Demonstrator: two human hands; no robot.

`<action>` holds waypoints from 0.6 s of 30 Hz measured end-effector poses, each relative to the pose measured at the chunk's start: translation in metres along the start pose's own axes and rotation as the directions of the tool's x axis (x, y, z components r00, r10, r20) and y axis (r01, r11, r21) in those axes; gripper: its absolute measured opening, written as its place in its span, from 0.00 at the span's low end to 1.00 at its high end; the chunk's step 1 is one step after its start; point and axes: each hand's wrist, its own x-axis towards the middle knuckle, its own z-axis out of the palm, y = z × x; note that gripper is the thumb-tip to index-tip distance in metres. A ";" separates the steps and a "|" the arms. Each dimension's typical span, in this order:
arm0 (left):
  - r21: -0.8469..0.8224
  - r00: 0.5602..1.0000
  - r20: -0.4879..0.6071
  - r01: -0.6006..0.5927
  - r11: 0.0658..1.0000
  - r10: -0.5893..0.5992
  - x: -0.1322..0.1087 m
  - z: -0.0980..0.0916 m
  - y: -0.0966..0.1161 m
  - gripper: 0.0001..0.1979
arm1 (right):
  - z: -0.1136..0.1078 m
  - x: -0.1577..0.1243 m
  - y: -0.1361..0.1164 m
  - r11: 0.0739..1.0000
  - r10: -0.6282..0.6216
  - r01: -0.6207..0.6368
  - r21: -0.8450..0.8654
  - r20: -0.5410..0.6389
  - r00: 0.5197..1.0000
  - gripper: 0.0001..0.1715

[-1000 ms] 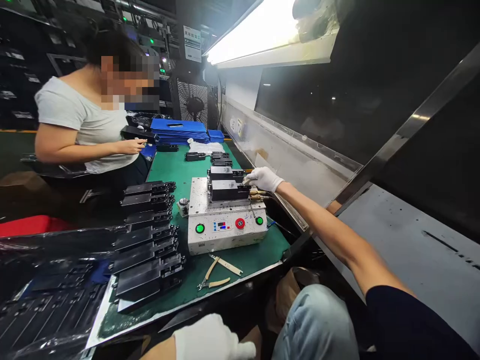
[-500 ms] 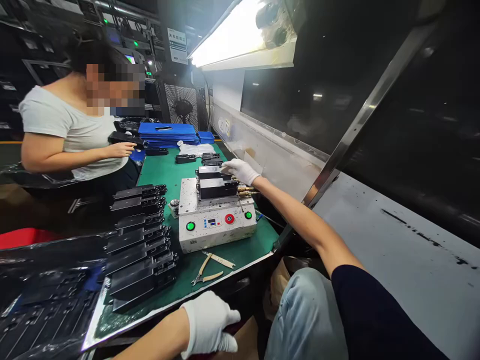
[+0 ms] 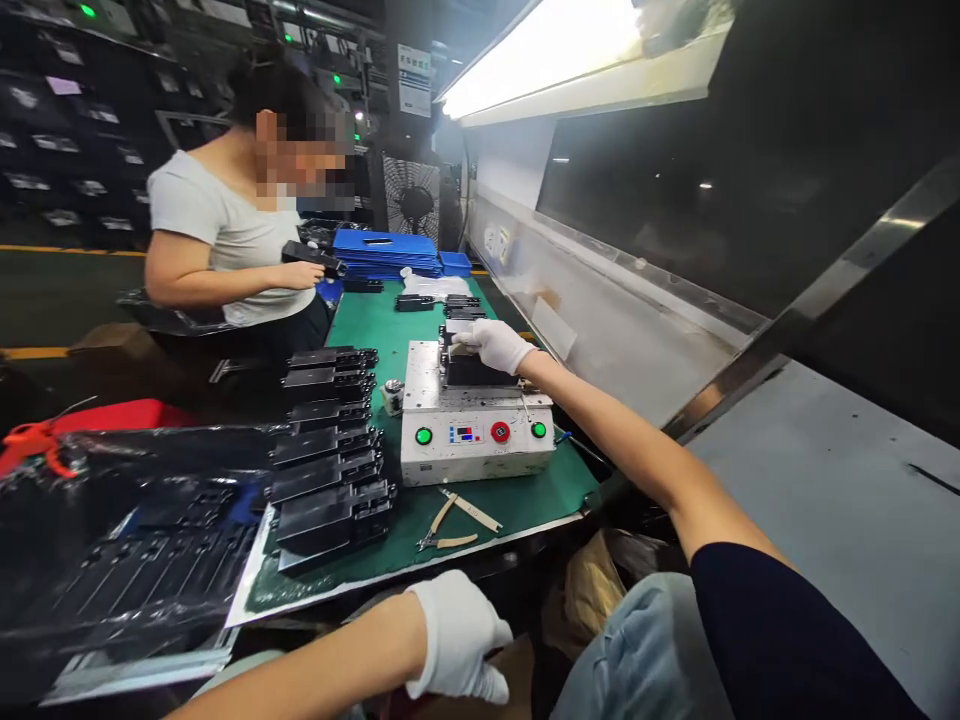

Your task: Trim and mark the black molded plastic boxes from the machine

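Observation:
My right hand [image 3: 501,346], in a white glove, reaches over the white machine [image 3: 480,450]. Its fingers are curled over the top of a black plastic housing [image 3: 476,374] seated there, and they hide part of it. A second black housing [image 3: 459,328] shows just behind. Low in the view, my left hand [image 3: 459,632] hangs in front of the table edge, also gloved. Thumb and fingers are apart and nothing is in them. Nearest to it on the green mat [image 3: 517,515] lie cutting pliers [image 3: 450,522] with beige handles.
Several black housings [image 3: 334,450] are lined up left of the machine. A co-worker [image 3: 240,240] at the far left side holds a black part. Blue sheets [image 3: 386,255] are stacked at the back. Plastic-covered black parts [image 3: 157,560] lie at left; a metal bar [image 3: 742,360] slants at right.
The view has swung left. My right hand has shifted left from the right end of the housings to over the front one. My left hand keeps its shape below the table edge.

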 end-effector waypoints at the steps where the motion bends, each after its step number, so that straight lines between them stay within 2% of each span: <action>1: -0.005 0.998 0.056 -0.029 1.000 0.029 0.004 -0.001 0.003 0.26 | -0.004 0.014 -0.010 0.999 -0.035 0.035 -0.012 0.028 0.999 0.23; 4: 0.002 0.984 0.176 -0.041 0.999 0.040 0.012 -0.002 0.005 0.25 | -0.022 0.048 -0.030 0.987 -0.144 0.152 -0.042 0.151 0.978 0.19; 8: 0.006 0.994 0.110 0.015 1.000 -0.015 0.006 -0.003 0.001 0.23 | -0.039 0.081 -0.044 0.963 -0.205 0.251 -0.094 0.342 0.917 0.10; 12: -0.013 0.999 0.030 -0.021 1.000 0.021 0.002 0.001 -0.003 0.25 | -0.026 0.106 -0.076 0.949 -0.126 0.245 -0.199 0.472 0.873 0.06; 15: -0.043 0.996 0.054 -0.065 0.997 0.067 0.007 0.003 -0.005 0.28 | -0.008 0.111 -0.107 0.938 -0.069 0.237 -0.253 0.533 0.843 0.09; 18: -0.079 0.994 0.070 -0.077 0.994 0.083 0.008 0.002 -0.005 0.31 | 0.000 0.109 -0.122 0.928 -0.034 0.240 -0.284 0.577 0.816 0.10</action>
